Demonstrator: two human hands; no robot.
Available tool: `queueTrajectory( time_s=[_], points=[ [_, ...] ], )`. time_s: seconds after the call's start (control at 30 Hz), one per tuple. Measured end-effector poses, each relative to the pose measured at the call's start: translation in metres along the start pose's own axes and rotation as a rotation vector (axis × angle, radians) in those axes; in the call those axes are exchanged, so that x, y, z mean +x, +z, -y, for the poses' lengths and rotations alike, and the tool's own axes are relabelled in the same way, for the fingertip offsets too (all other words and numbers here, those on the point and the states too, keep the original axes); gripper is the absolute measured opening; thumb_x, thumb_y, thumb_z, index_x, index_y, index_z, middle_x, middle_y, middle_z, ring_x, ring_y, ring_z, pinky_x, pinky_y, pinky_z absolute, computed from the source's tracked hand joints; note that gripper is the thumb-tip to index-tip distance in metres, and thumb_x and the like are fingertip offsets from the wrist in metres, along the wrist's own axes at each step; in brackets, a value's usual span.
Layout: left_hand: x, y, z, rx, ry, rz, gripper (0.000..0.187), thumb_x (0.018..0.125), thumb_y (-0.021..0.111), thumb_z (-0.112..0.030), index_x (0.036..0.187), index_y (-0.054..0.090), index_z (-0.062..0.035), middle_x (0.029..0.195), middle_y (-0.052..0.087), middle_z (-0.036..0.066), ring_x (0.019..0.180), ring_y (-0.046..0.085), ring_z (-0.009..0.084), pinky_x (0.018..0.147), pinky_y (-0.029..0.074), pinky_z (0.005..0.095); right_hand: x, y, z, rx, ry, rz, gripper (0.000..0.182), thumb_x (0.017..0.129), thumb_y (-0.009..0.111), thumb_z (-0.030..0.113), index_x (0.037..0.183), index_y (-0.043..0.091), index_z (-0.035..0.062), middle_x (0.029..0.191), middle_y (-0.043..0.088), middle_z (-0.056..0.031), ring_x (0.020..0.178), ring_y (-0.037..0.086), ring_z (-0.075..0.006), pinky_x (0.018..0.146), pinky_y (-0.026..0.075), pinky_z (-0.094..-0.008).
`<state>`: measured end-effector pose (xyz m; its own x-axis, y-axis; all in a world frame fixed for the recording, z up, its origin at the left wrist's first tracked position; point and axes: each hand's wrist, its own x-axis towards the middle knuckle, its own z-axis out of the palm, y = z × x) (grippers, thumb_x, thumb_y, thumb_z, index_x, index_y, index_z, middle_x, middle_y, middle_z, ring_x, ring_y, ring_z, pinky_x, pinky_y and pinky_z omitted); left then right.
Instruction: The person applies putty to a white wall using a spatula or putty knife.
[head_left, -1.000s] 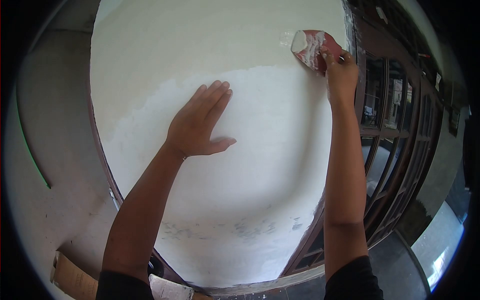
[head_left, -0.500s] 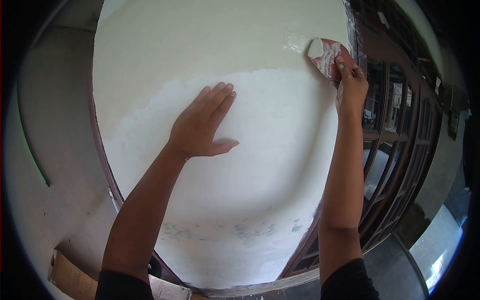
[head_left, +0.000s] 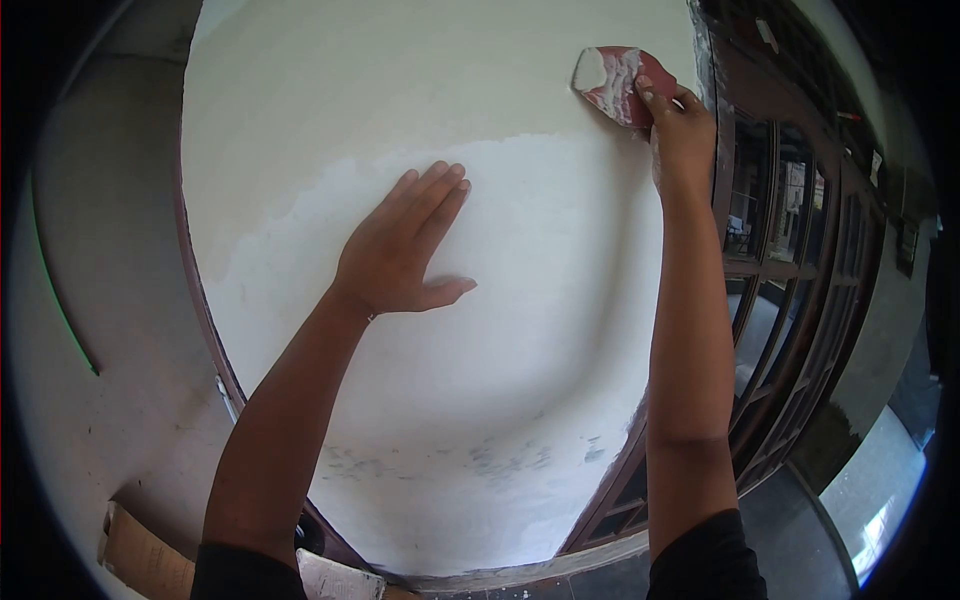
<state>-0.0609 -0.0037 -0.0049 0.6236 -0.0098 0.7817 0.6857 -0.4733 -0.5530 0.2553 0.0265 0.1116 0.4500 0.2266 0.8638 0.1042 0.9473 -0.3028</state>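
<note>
My left hand [head_left: 400,245] lies flat against the white wall panel [head_left: 520,270], thumb spread from the other fingers and nothing held. Higher up and to the right, my right hand [head_left: 680,135] grips a red scraper [head_left: 650,75] smeared with white paste. The scraper's far edge, with a pale lump of paste [head_left: 590,70], is at the wall's upper right. A pale coat with an uneven border crosses the panel above my left hand. Dark smudges [head_left: 510,455] mark its lower part.
Dark wooden window frames with glass panes [head_left: 790,200] run along the right. A cardboard box [head_left: 150,555] sits at the bottom left, with a white-smeared object [head_left: 338,577] near the panel's foot. A green line [head_left: 60,300] hangs on the left wall.
My right hand and the red scraper have moved up and to the left across the wall. My left hand has stayed almost in place.
</note>
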Motion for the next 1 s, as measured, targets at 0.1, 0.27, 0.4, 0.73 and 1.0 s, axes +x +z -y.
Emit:
queueTrajectory(
  time_s=[0.1,0.27,0.4,0.73,1.0],
  points=[
    [-0.001,-0.001,0.001,-0.021,-0.002,0.013,0.09,0.072,0.078,-0.04,0.145,0.044,0.0014,0.151,0.045,0.015,0.142,0.041,0.0301,0.119,0.033,0.0451,0.002,-0.014,0.001,-0.325,-0.056,-0.072,0.032,0.086,0.077,0.016,0.106,0.067,-0.0067,0.08,0.069,-0.007,0.064,0.057,-0.0102,0.058,0.044,-0.0262],
    [0.0,0.001,0.0,-0.015,0.006,-0.016,0.091,0.071,0.079,-0.039,0.145,0.044,0.0012,0.151,0.045,0.014,0.142,0.041,0.0297,0.119,0.032,0.0452,-0.001,-0.023,-0.001,0.062,0.003,-0.097,0.038,0.086,0.078,0.023,0.104,0.067,-0.008,0.084,0.07,-0.0093,0.066,0.06,-0.0137,0.059,0.048,-0.0278],
    [-0.001,0.001,0.001,-0.008,-0.01,-0.002,0.091,0.071,0.079,-0.039,0.145,0.044,0.0007,0.151,0.045,0.014,0.142,0.041,0.0294,0.119,0.032,0.045,0.007,0.0,-0.003,-0.072,-0.058,-0.001,0.037,0.085,0.078,0.022,0.103,0.067,-0.0079,0.084,0.07,-0.01,0.067,0.062,-0.0142,0.06,0.049,-0.0277],
    [-0.001,0.001,0.001,-0.017,-0.005,0.011,0.092,0.071,0.079,-0.039,0.145,0.043,0.0006,0.151,0.045,0.014,0.142,0.041,0.0292,0.12,0.032,0.045,-0.012,0.017,0.014,-0.115,0.001,0.001,0.031,0.087,0.077,0.017,0.104,0.067,-0.0069,0.088,0.067,-0.0073,0.072,0.059,-0.0111,0.059,0.046,-0.0262],
    [0.0,0.0,0.0,-0.008,0.008,0.002,0.091,0.071,0.079,-0.039,0.145,0.044,0.001,0.151,0.045,0.014,0.142,0.042,0.0302,0.119,0.033,0.0454,-0.008,-0.006,0.005,0.084,0.031,-0.124,0.032,0.086,0.076,0.017,0.104,0.067,-0.0089,0.084,0.069,-0.0095,0.07,0.063,-0.0134,0.063,0.048,-0.0263]
  ],
)
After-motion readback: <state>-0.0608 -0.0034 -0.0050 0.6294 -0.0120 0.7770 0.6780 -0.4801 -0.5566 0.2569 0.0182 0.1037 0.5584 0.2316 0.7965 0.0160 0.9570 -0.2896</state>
